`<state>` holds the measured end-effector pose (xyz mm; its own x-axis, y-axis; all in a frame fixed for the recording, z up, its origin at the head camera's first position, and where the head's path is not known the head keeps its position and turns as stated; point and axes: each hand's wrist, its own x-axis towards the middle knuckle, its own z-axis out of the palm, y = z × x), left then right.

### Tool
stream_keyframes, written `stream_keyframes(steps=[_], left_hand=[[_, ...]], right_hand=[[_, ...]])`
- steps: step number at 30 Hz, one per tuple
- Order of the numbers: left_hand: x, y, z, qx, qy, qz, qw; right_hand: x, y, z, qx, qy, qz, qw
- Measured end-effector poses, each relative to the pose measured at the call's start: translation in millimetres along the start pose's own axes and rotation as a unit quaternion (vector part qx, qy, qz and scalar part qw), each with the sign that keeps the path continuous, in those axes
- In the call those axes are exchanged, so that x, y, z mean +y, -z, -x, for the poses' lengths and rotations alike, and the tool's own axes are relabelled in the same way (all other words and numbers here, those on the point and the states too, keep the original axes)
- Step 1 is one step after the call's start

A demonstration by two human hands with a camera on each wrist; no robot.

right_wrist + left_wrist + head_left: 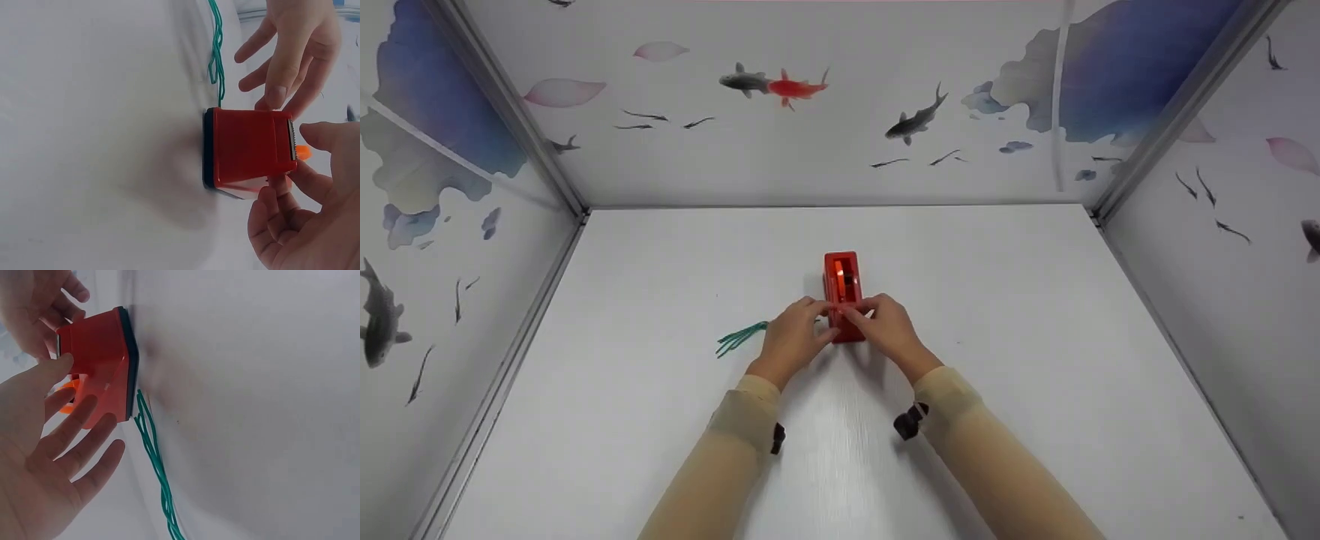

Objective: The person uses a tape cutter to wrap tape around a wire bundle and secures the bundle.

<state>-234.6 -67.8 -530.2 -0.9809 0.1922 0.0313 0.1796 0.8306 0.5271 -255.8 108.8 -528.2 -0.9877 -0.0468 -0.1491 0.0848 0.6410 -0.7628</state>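
Note:
A red tape dispenser (847, 330) with a dark base and an orange tape wheel (841, 279) stands on the white table. My left hand (793, 336) is at its left side; in the left wrist view the thumb touches the red body and the other fingers spread loosely beside it. With curled fingers, my right hand (315, 197) holds the dispenser's front end, thumb by the serrated blade (292, 139). Whether clear tape lies between the fingertips cannot be seen. A bundle of green twist ties or wires (741, 339) lies left of the dispenser, partly behind the left hand.
White table surface (660, 450) extends around the dispenser. Upright panels printed with fish (913, 120) border the back, left and right. Both forearms reach in from the front edge, with a small black device (911, 421) at the right wrist.

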Motion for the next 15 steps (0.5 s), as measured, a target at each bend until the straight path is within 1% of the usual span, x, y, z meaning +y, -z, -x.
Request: stream_keyframes(steps=[2,7,10,15], left_hand=[[-0.8,-3.3,-0.7,0.001,0.0,0.005,1.0],[-0.2,-8.8,-2.7,0.016,0.001,0.005,0.9999],[0.1,-11.2,-3.0,0.019,0.005,0.007,0.9998],[-1.5,-14.1,-3.7,0.012,0.015,0.024,0.9995]], right_hand=[[-2,-2,0.0,0.002,-0.007,-0.02,0.9998],[-6,-5,-0.9,0.012,-0.031,-0.08,0.9962],[-7,-6,-0.8,0.019,-0.049,-0.112,0.9923],[-6,-8,-1.9,0.021,-0.07,-0.164,0.9838]])
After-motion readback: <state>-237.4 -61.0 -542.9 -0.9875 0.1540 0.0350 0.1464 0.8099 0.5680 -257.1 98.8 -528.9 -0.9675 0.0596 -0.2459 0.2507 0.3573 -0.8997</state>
